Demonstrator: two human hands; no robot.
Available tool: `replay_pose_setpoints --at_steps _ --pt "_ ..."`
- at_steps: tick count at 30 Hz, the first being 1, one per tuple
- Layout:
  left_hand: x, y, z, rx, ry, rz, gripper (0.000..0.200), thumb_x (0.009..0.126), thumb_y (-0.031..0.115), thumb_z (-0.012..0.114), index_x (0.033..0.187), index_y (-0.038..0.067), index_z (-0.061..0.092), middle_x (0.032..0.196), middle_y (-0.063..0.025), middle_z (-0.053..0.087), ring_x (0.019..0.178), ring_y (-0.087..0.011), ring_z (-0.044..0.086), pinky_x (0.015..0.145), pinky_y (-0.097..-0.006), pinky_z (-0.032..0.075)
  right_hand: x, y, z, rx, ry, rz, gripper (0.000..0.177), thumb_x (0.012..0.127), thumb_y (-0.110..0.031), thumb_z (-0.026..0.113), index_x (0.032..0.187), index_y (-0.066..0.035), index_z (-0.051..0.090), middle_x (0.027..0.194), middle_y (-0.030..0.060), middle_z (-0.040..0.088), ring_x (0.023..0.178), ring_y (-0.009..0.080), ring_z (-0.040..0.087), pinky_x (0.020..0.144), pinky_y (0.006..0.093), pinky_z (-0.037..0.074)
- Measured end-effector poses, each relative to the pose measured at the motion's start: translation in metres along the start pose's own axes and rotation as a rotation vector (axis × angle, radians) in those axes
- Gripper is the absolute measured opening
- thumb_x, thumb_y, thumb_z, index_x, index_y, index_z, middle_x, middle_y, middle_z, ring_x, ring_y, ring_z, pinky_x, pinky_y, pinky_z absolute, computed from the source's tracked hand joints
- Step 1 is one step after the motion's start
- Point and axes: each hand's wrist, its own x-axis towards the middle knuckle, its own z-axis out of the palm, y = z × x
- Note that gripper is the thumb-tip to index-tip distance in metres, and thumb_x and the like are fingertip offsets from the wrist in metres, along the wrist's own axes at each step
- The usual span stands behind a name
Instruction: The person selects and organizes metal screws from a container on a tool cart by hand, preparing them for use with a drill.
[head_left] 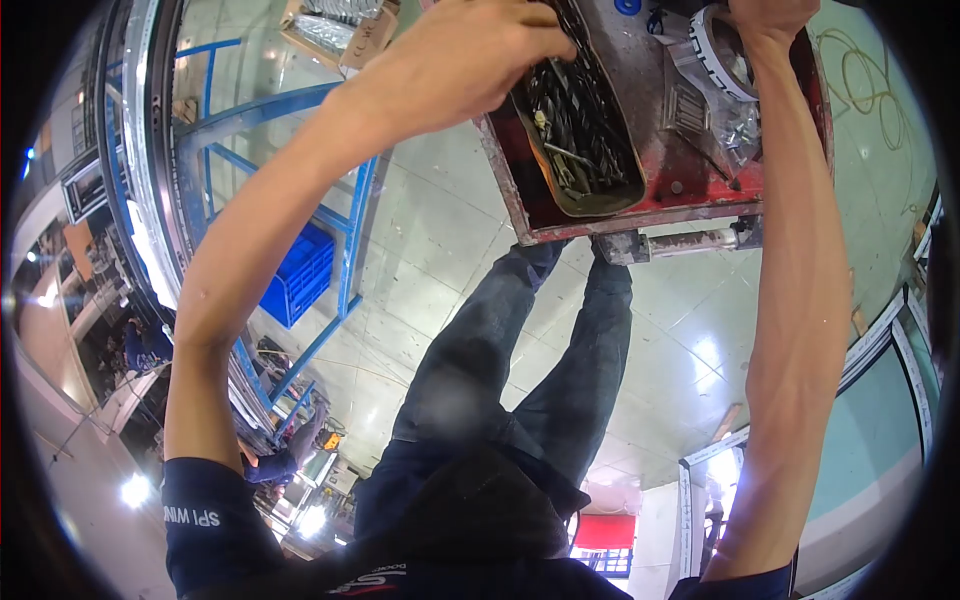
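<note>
Head view. Left hand [470, 50], fingers curled, reaches into the far end of 1 tin [598, 203] of drill bits [575, 110]; whether it grips any cannot be told. The tin's long axis runs from the fingers toward the person's feet. Right hand [770, 15], cropped, grip unclear, touches a white ring [715, 60].

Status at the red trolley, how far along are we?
Done: nothing visibly finished on the red metal trolley top. In hand: left hand reaches into the dark oblong metal tray of loose bits; right hand sits at the white ring-shaped roll, grip partly cropped. Left: probably everything past picking a piece out.
</note>
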Motion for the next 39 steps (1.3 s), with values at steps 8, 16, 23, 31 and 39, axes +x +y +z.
replay_pose_setpoints --at_steps 8,16,23,31,39 --pt "-0.02 0.047 0.035 0.089 -0.058 -0.005 0.072 0.089 0.064 0.062 0.134 0.008 0.064 0.136 -0.0103 0.062 0.138 -0.0307 0.047 0.124 -0.0546 0.022 0.006 0.002 0.0 0.119 0.022 0.1 0.027 0.093 -0.021 0.075 0.086 0.005 0.074 0.079 0.008 0.074 0.073 0.016 0.068 0.07 0.0311 0.051" --pt "-0.042 0.081 0.043 -0.018 -0.052 -0.132 0.075 0.088 0.059 0.068 0.138 0.003 0.059 0.147 -0.0104 0.056 0.147 -0.0291 0.041 0.127 -0.0559 0.018 0.005 0.005 0.0 0.137 0.003 0.023 0.024 0.094 -0.019 0.072 0.094 0.005 0.072 0.08 0.0073 0.073 0.073 0.0157 0.068 0.071 0.0308 0.052" --pt "-0.006 0.03 0.052 0.009 0.136 -0.136 0.035 0.096 0.037 0.066 0.109 0.004 0.071 0.116 -0.0117 0.07 0.122 -0.0319 0.061 0.118 -0.0546 0.034 0.005 0.004 0.0 0.108 0.01 0.027 0.024 0.094 -0.019 0.072 0.091 0.005 0.072 0.08 0.0073 0.073 0.073 0.0157 0.068 0.069 0.031 0.052" --pt "0.013 0.032 0.05 0.124 0.307 -0.426 0.032 0.078 0.023 0.079 0.102 0.002 0.072 0.106 -0.0155 0.062 0.108 -0.0322 0.057 0.105 -0.0511 0.036 0.004 -0.002 0.001 0.115 0.019 0.024 0.023 0.094 -0.018 0.072 0.092 0.005 0.072 0.081 0.0077 0.073 0.074 0.0153 0.067 0.07 0.0306 0.051" --pt "0.025 0.028 0.045 0.148 0.187 -0.531 0.042 0.071 0.024 0.082 0.106 0.002 0.075 0.106 -0.0176 0.063 0.11 -0.0331 0.057 0.1 -0.0488 0.037 0.003 -0.001 -0.001 0.099 0.007 0.067 0.023 0.093 -0.018 0.074 0.094 0.005 0.072 0.082 0.0073 0.073 0.075 0.0161 0.067 0.071 0.0316 0.052"
